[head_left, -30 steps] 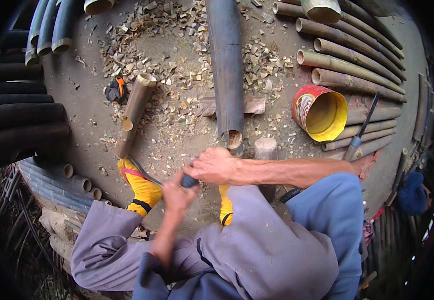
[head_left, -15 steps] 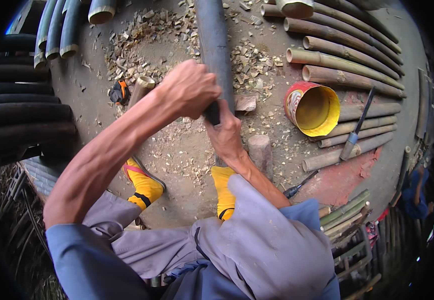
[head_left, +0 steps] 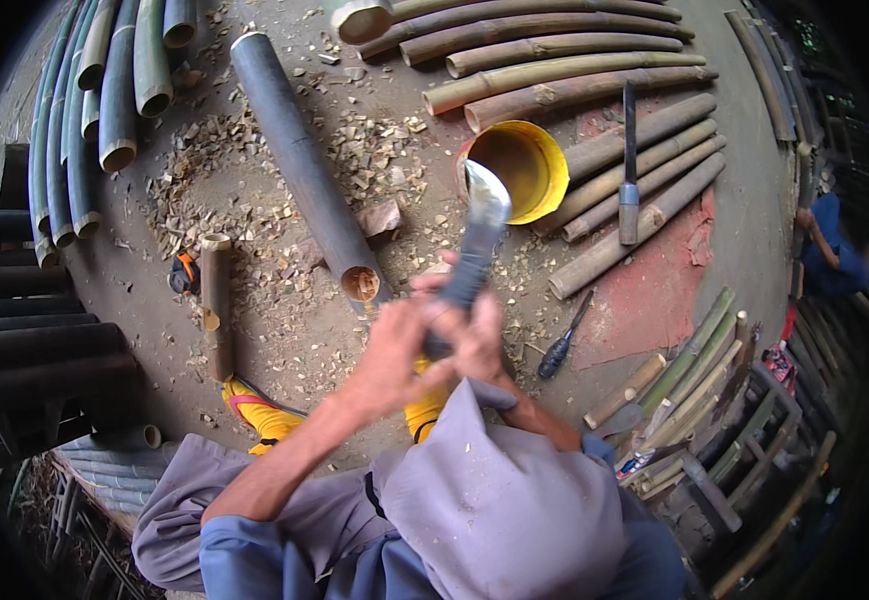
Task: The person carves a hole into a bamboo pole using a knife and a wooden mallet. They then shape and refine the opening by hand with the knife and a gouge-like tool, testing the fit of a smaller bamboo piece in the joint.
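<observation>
A curved gouge-like tool with a bright metal blade [head_left: 488,192] and a black handle [head_left: 471,272] points up and away, raised before me. My right hand [head_left: 477,338] wraps the handle, fingertips showing on its left side. At the handle's lower end my left hand [head_left: 391,345] is closed around it, thumb on one side and fingers on the other, somewhat blurred. A thick dark bamboo pole [head_left: 300,150] lies on the ground ahead, its hollow near end holding loose shavings. The tool stands apart from the pole.
A red-and-yellow bucket [head_left: 552,170] stands right of the pole, beside cut bamboo lengths [head_left: 565,80]. A long blade with a handle [head_left: 630,170] lies on them. A dark-handled tool [head_left: 555,352], a short bamboo post [head_left: 217,300] and wood chips [head_left: 215,170] lie around. Another person [head_left: 833,240] is far right.
Both hands have drawn back from the pole's end, bringing the tool's curved blade up into sight. The view has swung right, and the pole's open end now shows.
</observation>
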Motion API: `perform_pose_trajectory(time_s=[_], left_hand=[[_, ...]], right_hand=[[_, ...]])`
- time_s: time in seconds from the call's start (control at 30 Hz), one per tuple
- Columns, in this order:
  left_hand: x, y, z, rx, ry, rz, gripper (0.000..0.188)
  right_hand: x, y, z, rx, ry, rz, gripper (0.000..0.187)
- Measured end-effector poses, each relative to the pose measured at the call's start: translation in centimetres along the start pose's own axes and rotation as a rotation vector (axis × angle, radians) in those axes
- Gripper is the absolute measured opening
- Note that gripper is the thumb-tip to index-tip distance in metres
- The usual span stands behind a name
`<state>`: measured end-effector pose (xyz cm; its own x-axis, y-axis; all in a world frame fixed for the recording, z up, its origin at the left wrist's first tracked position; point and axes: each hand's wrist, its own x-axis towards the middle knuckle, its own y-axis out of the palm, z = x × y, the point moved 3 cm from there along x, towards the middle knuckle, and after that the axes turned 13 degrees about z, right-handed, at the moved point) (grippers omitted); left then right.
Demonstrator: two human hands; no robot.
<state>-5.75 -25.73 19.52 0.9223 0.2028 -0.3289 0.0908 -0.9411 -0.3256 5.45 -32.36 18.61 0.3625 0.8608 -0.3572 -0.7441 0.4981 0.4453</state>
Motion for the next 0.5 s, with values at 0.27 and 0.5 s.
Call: perform_pose_trajectory(time_s=[0.27,0.5], left_hand=[[-6.7,-7.5,14.0,0.465,-0.511,-0.769,0.066],[-17.7,-11.4,27.1,0.232,-0.975,-0.55,0.071]], right_hand=[[-12.9,-34.5,-2.9,-1.27,0.255,-1.189,0.062],[-16.3,-41.7,-5.0,-1.617,0.506,-1.209,0.052]])
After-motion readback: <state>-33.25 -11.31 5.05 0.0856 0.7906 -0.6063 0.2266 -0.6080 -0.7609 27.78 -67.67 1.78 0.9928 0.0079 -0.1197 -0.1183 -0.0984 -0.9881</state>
